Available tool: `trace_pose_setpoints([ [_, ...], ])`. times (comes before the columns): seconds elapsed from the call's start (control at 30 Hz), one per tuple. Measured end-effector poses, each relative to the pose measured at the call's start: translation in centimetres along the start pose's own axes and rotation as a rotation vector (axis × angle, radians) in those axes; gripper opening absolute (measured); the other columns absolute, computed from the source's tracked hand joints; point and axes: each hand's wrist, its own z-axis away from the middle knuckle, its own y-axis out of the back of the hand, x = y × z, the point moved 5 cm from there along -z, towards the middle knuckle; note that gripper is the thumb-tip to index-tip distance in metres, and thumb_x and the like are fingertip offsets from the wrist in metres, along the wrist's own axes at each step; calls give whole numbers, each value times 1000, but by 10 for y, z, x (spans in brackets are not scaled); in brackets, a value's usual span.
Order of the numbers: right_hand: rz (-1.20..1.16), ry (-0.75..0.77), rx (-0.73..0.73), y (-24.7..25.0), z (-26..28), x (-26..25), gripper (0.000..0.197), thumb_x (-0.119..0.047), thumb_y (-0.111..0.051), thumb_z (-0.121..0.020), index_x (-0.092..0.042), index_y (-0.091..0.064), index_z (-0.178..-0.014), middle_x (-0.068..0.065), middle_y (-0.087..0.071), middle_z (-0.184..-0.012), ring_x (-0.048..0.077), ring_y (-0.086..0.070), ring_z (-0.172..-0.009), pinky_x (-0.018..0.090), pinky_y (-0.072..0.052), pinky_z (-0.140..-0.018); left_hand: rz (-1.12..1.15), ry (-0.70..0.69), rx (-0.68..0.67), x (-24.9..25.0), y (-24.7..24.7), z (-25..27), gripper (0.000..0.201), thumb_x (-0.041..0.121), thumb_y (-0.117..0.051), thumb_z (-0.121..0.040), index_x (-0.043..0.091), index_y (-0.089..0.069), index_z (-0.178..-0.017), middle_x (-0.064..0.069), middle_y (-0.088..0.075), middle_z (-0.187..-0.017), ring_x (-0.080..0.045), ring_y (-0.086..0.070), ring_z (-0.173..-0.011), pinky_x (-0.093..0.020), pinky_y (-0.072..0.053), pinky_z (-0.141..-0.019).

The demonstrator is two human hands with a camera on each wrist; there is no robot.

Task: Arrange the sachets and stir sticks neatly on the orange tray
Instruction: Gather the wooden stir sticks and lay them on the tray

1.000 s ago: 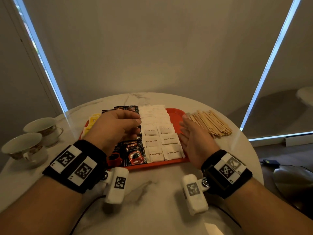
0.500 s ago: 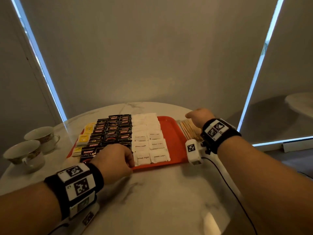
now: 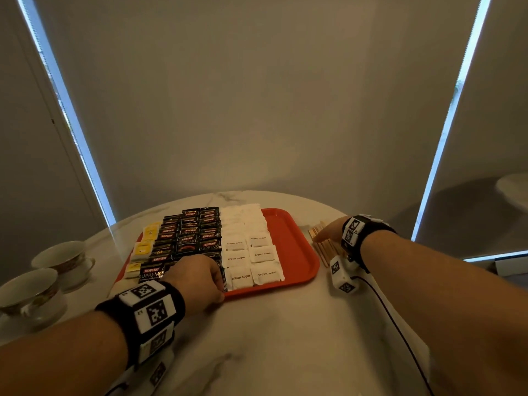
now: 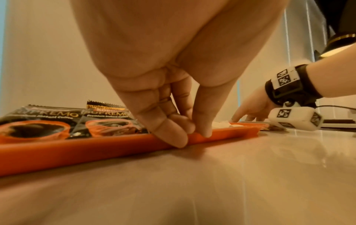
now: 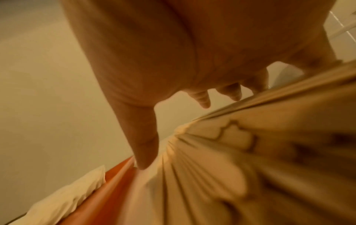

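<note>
Reaching with my right hand (image 3: 328, 234), fingers spread flat over the stir sticks (image 3: 325, 248) beside the tray (image 3: 297, 252) (light, stiff, slippery, prone to scatter), I'd pinch the bundle mid-length. My left hand (image 3: 197, 281) pinches the tray's near rim.

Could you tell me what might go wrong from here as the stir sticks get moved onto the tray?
1. The stir sticks lie loose in a pile off the orange tray; the right hand only rests spread over them, so some may scatter.
2. The free strip of tray sits right beside the brown sugar sachets; sticks set there could nudge those rows.
3. The left hand holds the tray's near rim; a tug could shift the coffee sachets.
</note>
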Motion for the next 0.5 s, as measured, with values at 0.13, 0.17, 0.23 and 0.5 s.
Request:
trace_pose_setpoints([
  [0.13, 147, 19, 15, -6, -12, -10, 71, -47, -67, -95, -10, -44, -151, 14, -50, -151, 33, -52, -135, 43, -45, -110, -11, 53, 41, -2, 6, -26, 11, 23, -83, -86, 27, -74, -88, 10, -69, -93, -4, -60, -86, -22, -51, -75],
  [0.17, 232, 19, 39, -7, -12, -12, 68, -48, -62, -98, -10, -43, -152, 13, -49, -152, 32, -51, -136, 41, -43, -111, -10, 67, 50, -3, 8, -32, 11, 23, -84, -85, 27, -75, -88, 10, -69, -92, -4, -60, -85, -22, -50, -74],
  [0.23, 341, 35, 97, -8, -13, -15, 65, -47, -50, -104, -8, -38, -154, 13, -43, -157, 30, -44, -142, 37, -38, -113, -12, 88, 70, -5, 11, -44, 11, 22, -85, -84, 28, -76, -88, 10, -70, -92, -6, -61, -87, -24, -50, -76],
  [0.5, 422, 29, 53, -21, 0, 0, 76, -46, -51, -103, -15, -15, -163, 11, -24, -167, 32, -31, -150, 39, -34, -114, 6, 93, 141, -10, 15, -74, 10, 18, -75, -91, 21, -81, -98, 1, -75, -103, -20, -68, -100, -37, -60, -91],
])
